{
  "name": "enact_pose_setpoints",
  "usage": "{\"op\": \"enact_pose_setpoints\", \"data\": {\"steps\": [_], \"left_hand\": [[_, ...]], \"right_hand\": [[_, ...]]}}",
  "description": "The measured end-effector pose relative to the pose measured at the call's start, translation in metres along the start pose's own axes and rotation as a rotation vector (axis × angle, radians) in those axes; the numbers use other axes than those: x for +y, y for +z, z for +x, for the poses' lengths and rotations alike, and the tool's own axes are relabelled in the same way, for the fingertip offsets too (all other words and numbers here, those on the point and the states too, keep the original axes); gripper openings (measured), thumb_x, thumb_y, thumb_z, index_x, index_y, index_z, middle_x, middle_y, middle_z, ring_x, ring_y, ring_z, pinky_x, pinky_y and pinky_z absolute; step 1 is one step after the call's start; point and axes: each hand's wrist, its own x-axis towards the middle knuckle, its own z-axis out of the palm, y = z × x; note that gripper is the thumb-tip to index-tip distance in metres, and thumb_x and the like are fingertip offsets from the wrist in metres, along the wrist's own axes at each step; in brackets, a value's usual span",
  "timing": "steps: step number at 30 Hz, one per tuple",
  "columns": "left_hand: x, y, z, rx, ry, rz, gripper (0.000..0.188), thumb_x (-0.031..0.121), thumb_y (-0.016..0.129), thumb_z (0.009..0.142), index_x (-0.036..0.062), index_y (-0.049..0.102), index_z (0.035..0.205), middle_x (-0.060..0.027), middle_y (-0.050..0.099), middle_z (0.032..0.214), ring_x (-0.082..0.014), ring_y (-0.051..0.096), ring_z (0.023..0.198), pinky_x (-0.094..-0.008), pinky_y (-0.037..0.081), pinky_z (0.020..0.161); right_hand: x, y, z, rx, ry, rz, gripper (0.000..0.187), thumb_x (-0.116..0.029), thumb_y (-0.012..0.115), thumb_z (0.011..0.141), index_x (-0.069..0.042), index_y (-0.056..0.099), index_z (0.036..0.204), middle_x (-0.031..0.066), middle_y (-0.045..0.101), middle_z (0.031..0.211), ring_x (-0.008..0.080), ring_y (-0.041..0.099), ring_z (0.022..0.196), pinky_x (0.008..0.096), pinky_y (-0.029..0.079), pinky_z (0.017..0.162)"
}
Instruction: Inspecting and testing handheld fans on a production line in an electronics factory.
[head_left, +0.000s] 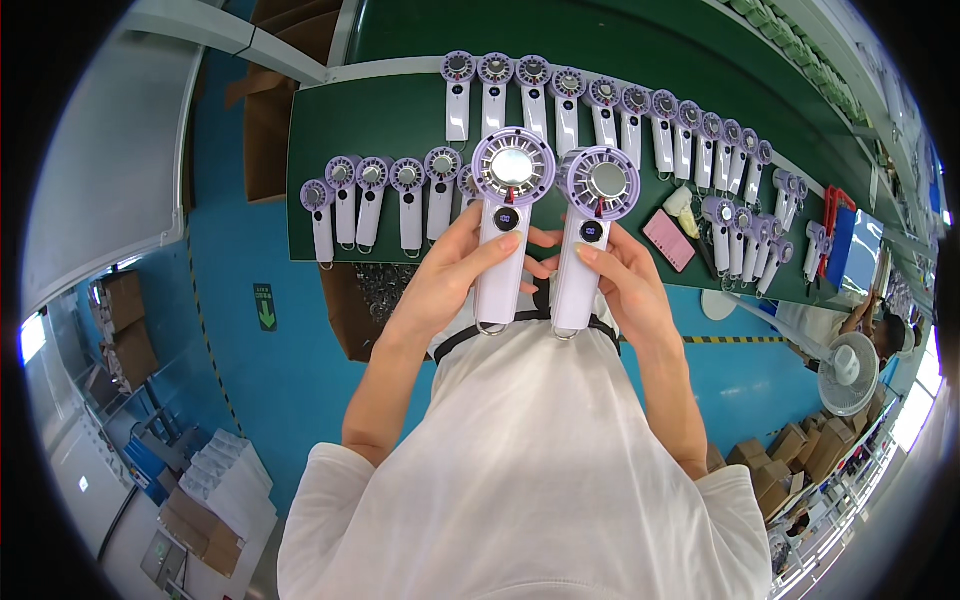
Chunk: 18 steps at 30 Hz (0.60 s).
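Two purple-and-white handheld fans are held up side by side in front of my chest. My left hand (pixel 462 262) wraps round the handle of the left handheld fan (pixel 500 270), its thumb just below the round display. In my right hand (pixel 632 275) is the right handheld fan (pixel 576 285), thumb beside its display. Both displays are lit, and each fan has a metal disc in its head and a ring at the handle's foot. Behind them, more handheld fans (pixel 410 200) lie in rows on the green table (pixel 400 110).
A pink box (pixel 668 240) and a yellowish-white object (pixel 682 208) lie on the table to the right. Beyond them are a blue bin (pixel 855 250) and a standing fan (pixel 848 372). An open carton (pixel 350 310) sits under the table. Cardboard boxes (pixel 800 455) are stacked at lower right.
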Motion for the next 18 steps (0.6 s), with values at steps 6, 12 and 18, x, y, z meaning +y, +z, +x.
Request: {"op": "enact_pose_setpoints", "data": {"steps": [6,12,18], "left_hand": [[-0.0009,-0.0015,-0.0001,0.005,0.000,0.006,0.042,0.019,0.053,0.097,0.0012,0.039,0.133,-0.0202,0.062,0.116,-0.0267,0.067,0.095,-0.0392,0.058,0.078],[-0.0043,-0.0021,0.0008,-0.007,0.014,-0.004,0.041,0.019,0.053,0.098,0.0005,0.039,0.131,-0.0213,0.062,0.117,-0.0268,0.067,0.095,-0.0391,0.058,0.078],[-0.0079,-0.0001,0.0007,0.006,0.005,0.000,0.039,0.018,0.052,0.098,0.0005,0.039,0.130,-0.0211,0.062,0.117,-0.0265,0.067,0.094,-0.0382,0.058,0.078]], "right_hand": [[-0.0016,0.0032,-0.0007,0.008,0.000,-0.004,0.036,-0.015,0.060,0.091,0.000,0.054,0.123,0.0105,0.067,0.107,0.0179,0.066,0.094,0.0329,0.050,0.087],[-0.0013,0.0025,-0.0015,0.009,0.003,-0.005,0.036,-0.015,0.060,0.092,-0.001,0.053,0.124,0.0105,0.066,0.110,0.0180,0.066,0.095,0.0328,0.050,0.087],[0.0075,-0.0062,0.0041,0.015,-0.018,-0.011,0.039,-0.018,0.059,0.092,0.000,0.051,0.126,0.0128,0.064,0.115,0.0204,0.066,0.097,0.0347,0.052,0.086]]}}
